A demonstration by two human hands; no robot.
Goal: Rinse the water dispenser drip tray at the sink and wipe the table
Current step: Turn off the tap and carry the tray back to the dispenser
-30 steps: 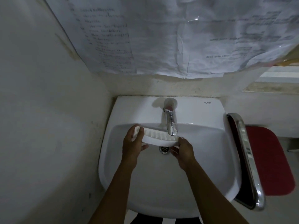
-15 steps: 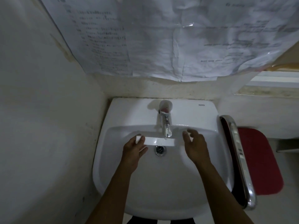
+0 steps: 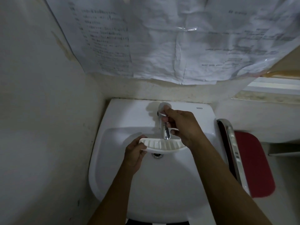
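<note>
The white ribbed drip tray [image 3: 164,146] is held level over the basin of the white sink [image 3: 155,189], just under the spout of the chrome tap [image 3: 165,133]. My left hand [image 3: 134,154] grips the tray's left end. My right hand [image 3: 181,125] has its fingers closed around the tap's handle at the top, its wrist crossing over the tray's right end. The drain [image 3: 157,155] shows just below the tray. I see no water running.
A wall [image 3: 40,111] stands close on the left. Plastic-covered printed sheets [image 3: 162,38] hang above the sink. A chrome bar [image 3: 233,153] and a red seat [image 3: 254,166] are at the right, with a window ledge [image 3: 266,96] behind them.
My right hand let go of the tray's right end and moved up onto the tap handle. My left hand kept the tray and tilted its ribbed face back up under the spout.
</note>
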